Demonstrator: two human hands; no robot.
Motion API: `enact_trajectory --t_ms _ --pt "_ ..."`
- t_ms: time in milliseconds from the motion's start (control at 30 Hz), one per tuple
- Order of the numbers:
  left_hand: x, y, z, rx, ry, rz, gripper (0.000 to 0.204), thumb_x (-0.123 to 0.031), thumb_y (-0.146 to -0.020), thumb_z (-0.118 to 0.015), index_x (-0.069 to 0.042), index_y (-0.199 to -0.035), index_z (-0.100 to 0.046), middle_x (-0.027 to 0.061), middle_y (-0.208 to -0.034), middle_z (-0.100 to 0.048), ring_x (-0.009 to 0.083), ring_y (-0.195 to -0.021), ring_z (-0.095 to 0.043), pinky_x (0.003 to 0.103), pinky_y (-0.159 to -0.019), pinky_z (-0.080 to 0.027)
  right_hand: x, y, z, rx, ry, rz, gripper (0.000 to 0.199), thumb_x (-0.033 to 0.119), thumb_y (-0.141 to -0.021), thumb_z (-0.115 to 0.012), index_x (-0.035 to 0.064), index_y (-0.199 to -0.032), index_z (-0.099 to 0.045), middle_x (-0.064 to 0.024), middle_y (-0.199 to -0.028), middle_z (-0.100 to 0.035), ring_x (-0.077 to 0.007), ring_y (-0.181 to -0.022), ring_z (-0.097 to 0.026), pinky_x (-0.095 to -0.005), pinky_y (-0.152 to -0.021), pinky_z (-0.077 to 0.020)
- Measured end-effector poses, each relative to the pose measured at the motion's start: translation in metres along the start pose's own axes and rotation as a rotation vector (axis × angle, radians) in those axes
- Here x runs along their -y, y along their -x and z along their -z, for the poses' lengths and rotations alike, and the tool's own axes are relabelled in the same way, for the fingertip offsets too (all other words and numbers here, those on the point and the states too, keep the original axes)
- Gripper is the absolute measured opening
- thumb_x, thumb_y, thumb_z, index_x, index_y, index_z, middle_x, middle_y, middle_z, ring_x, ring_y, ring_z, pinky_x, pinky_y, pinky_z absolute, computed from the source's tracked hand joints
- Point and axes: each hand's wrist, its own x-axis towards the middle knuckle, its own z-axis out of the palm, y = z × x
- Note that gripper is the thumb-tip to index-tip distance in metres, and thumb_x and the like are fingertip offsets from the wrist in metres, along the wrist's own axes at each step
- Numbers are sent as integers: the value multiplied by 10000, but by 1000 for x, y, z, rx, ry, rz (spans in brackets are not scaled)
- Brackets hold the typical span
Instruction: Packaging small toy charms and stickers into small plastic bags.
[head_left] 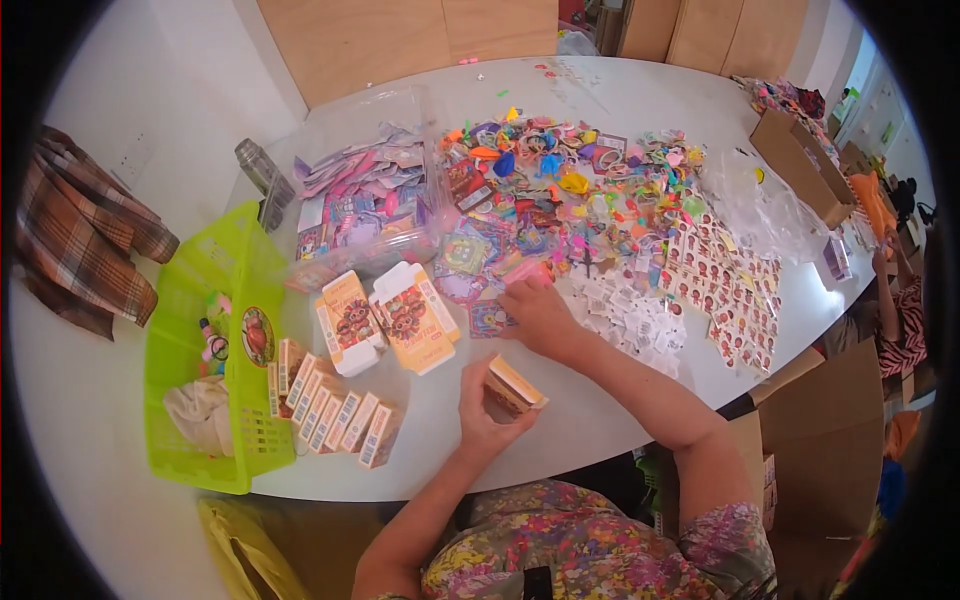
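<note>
My left hand (pixel 482 418) grips a small orange-and-cream carton (pixel 517 384) near the table's front edge, its top end standing open toward me. Farther forward, my right hand (pixel 538 312) has its fingers bent over a small pink packet (pixel 528 271) at the near side of the heap; the fingertips are partly hidden. Colourful printed cards (pixel 490 318) lie beside and under that hand. To its right spreads a pile of small white paper slips (pixel 635 318). Left of my hands lie two larger flattened-looking cartons (pixel 352 325) with open flaps.
A row of small cartons (pixel 335 412) stands beside a green plastic basket (pixel 222 440). Behind them is a clear bin (pixel 300 272) of shiny packets. Mixed small toys (pixel 570 165) cover the middle, with sticker sheets (pixel 735 290) to the right. Another person's arm (pixel 885 290) shows at far right.
</note>
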Motion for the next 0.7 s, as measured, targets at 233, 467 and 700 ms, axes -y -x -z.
enact_trajectory --t_ms 233,467,700 --pt "6 -1 0 -13 -12 32 838 -72 -643 -836 -32 -1322 -345 93 -1204 -479 194 -1110 -525 354 -962 -447 13 -8 10 159 -15 -146 444 235 -681 -784 44 -1039 -603 -105 -988 -595 -295 -1021 -557 -434 -840 -450" --pt "-6 -5 -2 -90 -178 44 750 -109 -587 -869 -29 -1225 -482 101 -1103 -531 211 -1015 -564 332 -894 -475 25 15 108 -84 -871 -444 294 113 -787 -707 23 -1064 -667 -119 -818 -697 -201 -730 -675 -311 -680 -526" --pt "-8 -3 0 -63 -425 -147 747 -158 -548 -884 -25 -1182 -512 118 -1050 -578 251 -946 -595 343 -826 -506 54 43 127 189 -229 -107 170 101 -799 -677 58 -963 -686 -139 -815 -675 -272 -703 -665 -335 -640 -512"
